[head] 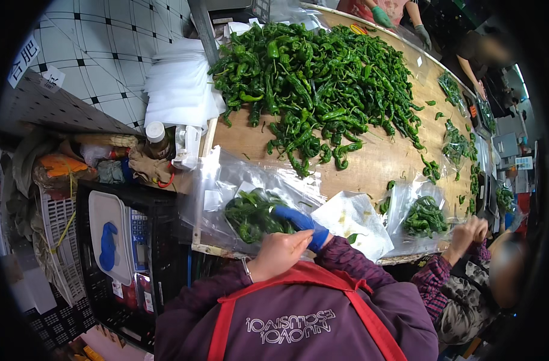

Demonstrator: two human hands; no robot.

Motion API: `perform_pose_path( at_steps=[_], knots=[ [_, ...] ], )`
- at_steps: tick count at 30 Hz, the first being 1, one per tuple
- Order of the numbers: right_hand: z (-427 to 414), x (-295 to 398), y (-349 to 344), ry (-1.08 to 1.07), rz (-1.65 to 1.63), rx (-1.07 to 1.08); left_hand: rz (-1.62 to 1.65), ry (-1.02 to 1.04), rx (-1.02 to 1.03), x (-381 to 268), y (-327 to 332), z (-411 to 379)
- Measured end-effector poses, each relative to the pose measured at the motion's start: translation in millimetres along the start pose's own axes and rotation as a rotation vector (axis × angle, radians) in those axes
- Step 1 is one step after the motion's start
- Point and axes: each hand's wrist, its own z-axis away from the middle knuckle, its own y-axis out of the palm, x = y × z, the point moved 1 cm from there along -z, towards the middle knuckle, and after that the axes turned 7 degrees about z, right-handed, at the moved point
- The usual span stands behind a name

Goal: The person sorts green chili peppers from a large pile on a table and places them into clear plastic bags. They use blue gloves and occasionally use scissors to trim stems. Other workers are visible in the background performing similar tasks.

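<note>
A clear plastic bag holding green peppers (252, 214) lies at the near left of the wooden table. My right hand (301, 223), in a blue glove, reaches over these peppers from the right, its fingers partly blurred; whether it grips any is unclear. Bare and with a bracelet at the wrist, my left hand (283, 252) is beside the glove's cuff, fingertips overlapping it in view. Whether it pinches the glove or bag is hidden. A large heap of green peppers (319, 76) covers the far part of the table.
White sheets (179, 85) are stacked at the left, near a capped bottle (157, 135). A textured white cloth (355, 221) and another bag of peppers (425, 216) lie to the right. A black crate (166, 252) stands left. Co-workers' hands (468, 234) are at right and beyond the table.
</note>
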Motion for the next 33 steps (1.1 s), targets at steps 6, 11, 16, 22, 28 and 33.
perform_pose_path(
  at_steps=[6, 11, 16, 22, 28, 33],
  knots=[
    [-41, -19, 25, -0.210, -0.512, -0.086, 0.059, 0.119, -0.061, 2, -2, -6],
    [-43, -2, 22, -0.002, -0.498, -0.185, 0.019, -0.059, -0.172, 14, -10, -12],
    [17, 93, 1, 0.235, 0.612, -0.168, 0.120, -0.135, -0.265, 46, -8, -13],
    [25, 127, -71, 0.309, 0.393, -0.611, 0.062, -0.158, -0.168, 104, 13, -9],
    [-42, 87, -106, 0.180, 1.088, -0.826, 0.384, -0.324, -0.182, 78, -14, -16],
    [-92, 80, -107, 0.323, 1.481, -0.868, 0.473, -0.315, -0.261, 79, -24, -14]
  ],
)
